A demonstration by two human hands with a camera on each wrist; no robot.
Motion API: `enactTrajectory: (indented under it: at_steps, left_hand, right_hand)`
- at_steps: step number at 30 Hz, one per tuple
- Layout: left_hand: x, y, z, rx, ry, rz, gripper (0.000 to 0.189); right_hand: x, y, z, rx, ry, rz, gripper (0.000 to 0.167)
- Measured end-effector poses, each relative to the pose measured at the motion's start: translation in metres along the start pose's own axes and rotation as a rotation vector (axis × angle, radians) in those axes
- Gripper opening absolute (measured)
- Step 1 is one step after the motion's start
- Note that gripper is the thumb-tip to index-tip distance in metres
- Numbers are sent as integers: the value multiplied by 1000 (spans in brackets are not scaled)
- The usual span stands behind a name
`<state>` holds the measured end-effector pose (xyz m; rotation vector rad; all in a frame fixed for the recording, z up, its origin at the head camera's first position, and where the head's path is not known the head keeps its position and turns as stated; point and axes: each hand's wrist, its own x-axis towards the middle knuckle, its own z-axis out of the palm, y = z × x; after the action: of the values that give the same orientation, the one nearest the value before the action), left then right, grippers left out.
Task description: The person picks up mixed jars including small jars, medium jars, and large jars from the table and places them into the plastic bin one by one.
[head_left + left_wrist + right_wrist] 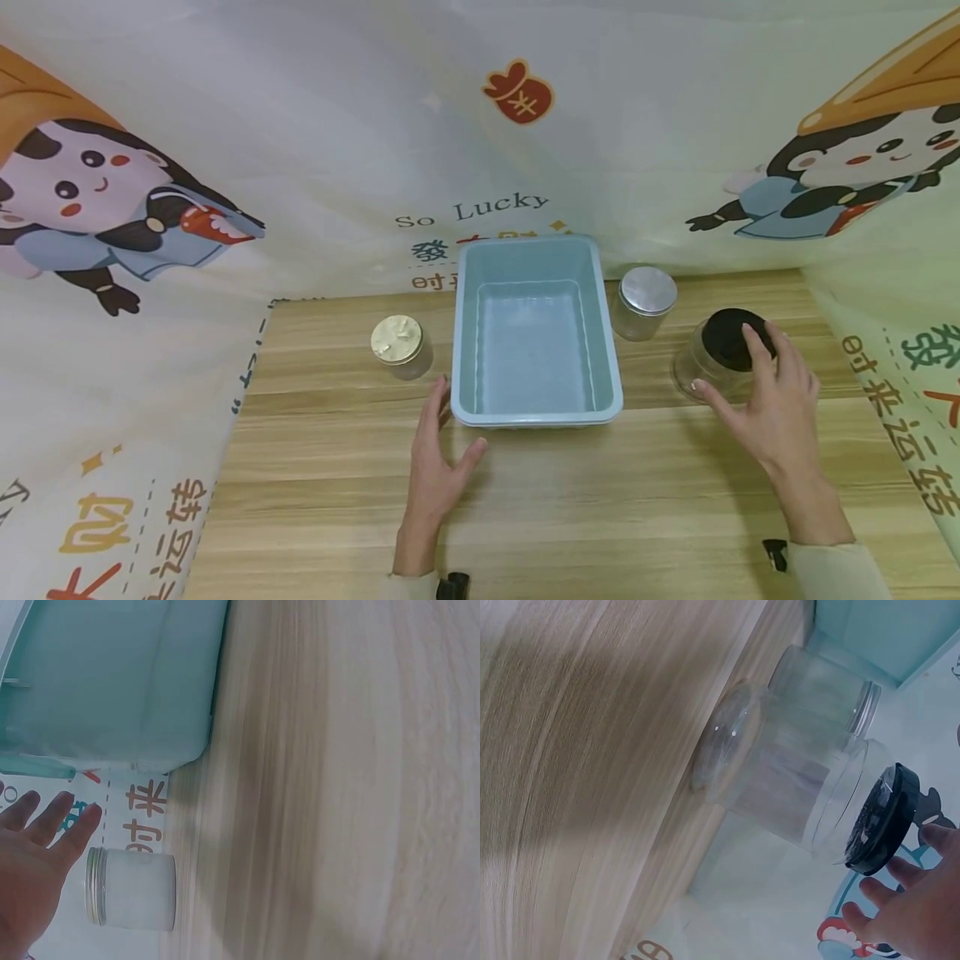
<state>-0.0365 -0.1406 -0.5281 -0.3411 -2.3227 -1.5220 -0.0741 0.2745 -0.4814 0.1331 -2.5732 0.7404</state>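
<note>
A clear jar (691,367) stands at the right, its black lid (726,335) tilted at the mouth so that the shiny underside shows in the right wrist view. My right hand (780,408) is over this jar, index fingertip on top of the lid and thumb spread apart in front of the jar. In the right wrist view the fingertips are right at the lid's edge. My left hand (438,475) has loosely spread fingers and holds nothing. It is beside the near left corner of a light blue plastic bin (609,367), below a small jar with a pale gold lid (396,337).
Right of the bin, near the back wall, stands another clear jar with a silver lid (648,290). A printed white cloth (337,125) rises behind and along both sides of the wooden table (315,467). The bin's back end is close to the cloth.
</note>
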Motion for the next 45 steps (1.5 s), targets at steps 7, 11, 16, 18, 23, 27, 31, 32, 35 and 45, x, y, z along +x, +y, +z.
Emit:
enactTrajectory:
  at_steps: [7, 11, 16, 18, 23, 27, 31, 32, 35, 45]
  left_hand:
    - [7, 21, -1, 25, 7, 13, 86]
    - [11, 26, 0, 21, 1, 19, 85]
    - [9, 9, 4, 43, -8, 5, 88]
    - [8, 3, 4, 40, -10, -3, 89]
    - [9, -1, 5, 9, -8, 2, 89]
    - [11, 0, 5, -19, 2, -10, 87]
    - [12, 2, 5, -22, 7, -26, 84]
    - [13, 1, 6, -15, 6, -27, 84]
    - [15, 0, 7, -4, 2, -27, 85]
    - [17, -1, 8, -33, -20, -65, 82]
  right_hand:
    - [3, 4, 1, 21, 12, 20, 95]
    - [4, 5, 2, 36, -3, 52, 91]
    - [4, 7, 4, 60, -19, 68, 89]
    - [5, 7, 6, 66, -24, 70, 89]
    - [5, 6, 6, 76, -28, 88, 89]
    - [7, 5, 6, 102, -16, 109, 91]
    - [9, 7, 7, 130, 20, 115, 91]
    - [9, 8, 8, 132, 29, 113, 90]
    - [10, 11, 10, 141, 47, 111, 89]
    - [9, 14, 17, 219, 52, 176, 82]
